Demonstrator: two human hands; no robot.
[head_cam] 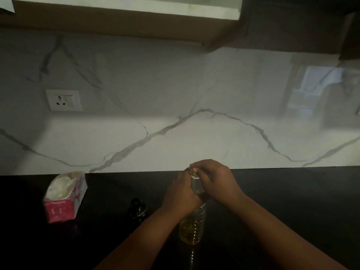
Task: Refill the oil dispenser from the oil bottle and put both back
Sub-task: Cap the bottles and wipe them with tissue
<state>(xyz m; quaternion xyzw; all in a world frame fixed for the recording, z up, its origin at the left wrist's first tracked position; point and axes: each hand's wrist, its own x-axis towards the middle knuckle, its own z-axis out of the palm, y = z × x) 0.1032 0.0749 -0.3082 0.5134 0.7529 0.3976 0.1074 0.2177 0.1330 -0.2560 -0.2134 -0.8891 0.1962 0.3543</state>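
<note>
At lower left, a torn red carton (pixel 65 197) sits on the dark counter (pixel 292 201) | black-topped dispenser (pixel 138 209) just left of centre | oil bottle (pixel 193 225) upright at lower centre | left hand (pixel 182 193) grips its neck | right hand (pixel 213 177) fingers pinch the cap.

A single head-worn view is given — forward and downward, over a dark counter (pixel 272 201) toward a marble backsplash (pixel 175 94). Both forearms are seen close, entering from the bottom edge; cabinet undersides (pixel 116 26) are caught above.
</note>
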